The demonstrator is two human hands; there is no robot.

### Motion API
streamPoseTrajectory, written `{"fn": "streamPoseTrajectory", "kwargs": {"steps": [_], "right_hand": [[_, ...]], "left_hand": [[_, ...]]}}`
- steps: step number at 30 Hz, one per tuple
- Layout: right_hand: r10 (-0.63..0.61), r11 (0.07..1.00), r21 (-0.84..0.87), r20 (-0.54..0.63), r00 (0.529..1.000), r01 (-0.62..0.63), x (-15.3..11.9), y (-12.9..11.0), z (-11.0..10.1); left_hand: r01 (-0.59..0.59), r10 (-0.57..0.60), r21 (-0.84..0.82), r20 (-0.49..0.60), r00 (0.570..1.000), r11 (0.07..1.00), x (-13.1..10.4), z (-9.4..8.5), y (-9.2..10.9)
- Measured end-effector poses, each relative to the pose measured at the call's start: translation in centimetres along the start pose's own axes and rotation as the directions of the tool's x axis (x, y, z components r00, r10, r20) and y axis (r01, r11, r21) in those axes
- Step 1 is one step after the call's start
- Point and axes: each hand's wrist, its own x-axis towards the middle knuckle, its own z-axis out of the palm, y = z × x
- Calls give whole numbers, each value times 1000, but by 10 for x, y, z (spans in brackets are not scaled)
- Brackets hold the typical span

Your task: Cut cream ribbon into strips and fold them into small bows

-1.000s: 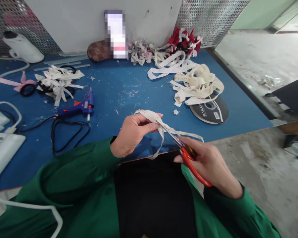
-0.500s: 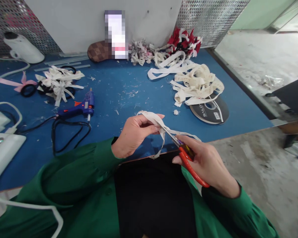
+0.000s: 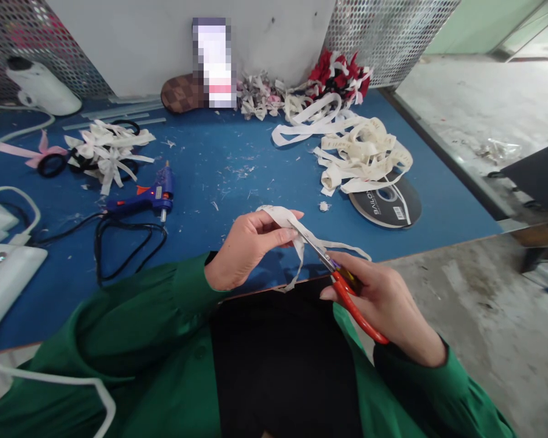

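Near the table's front edge, my left hand pinches a white ribbon between thumb and fingers. Its ends hang down and trail to the right. My right hand is wrapped round red-handled scissors, whose blades point up and left against the ribbon beside my left fingertips. Whether the blades have cut into the ribbon cannot be made out.
A blue glue gun with a black cord lies left, below tied white bows. Loose cream ribbon partly covers a black spool at right. A phone stands at the back.
My right hand and the scissors have shifted slightly right and down. The ribbon at my left fingertips has moved a little to the right.
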Motion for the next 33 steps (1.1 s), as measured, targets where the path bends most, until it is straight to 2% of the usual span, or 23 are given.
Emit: {"fn": "streamPoseTrajectory", "kwargs": {"steps": [6, 12, 17, 23, 33], "right_hand": [[-37, 998, -49, -30, 999, 35, -2, 4, 0], [-55, 996, -75, -63, 996, 51, -2, 6, 3], [-42, 996, -79, -63, 997, 37, -1, 5, 4], [-28, 995, -102, -53, 998, 22, 1, 2, 3], [12, 999, -37, -22, 1000, -13, 5, -2, 2]], "left_hand": [[-4, 2, -121, -23, 1000, 993, 2, -1, -1], [-69, 62, -71, -93, 994, 995, 4, 1, -3], [-67, 60, -51, -126, 990, 996, 4, 1, -1], [-64, 60, -34, -84, 995, 997, 4, 3, -3], [-71, 68, -66, -49, 996, 995, 3, 0, -4]]}}
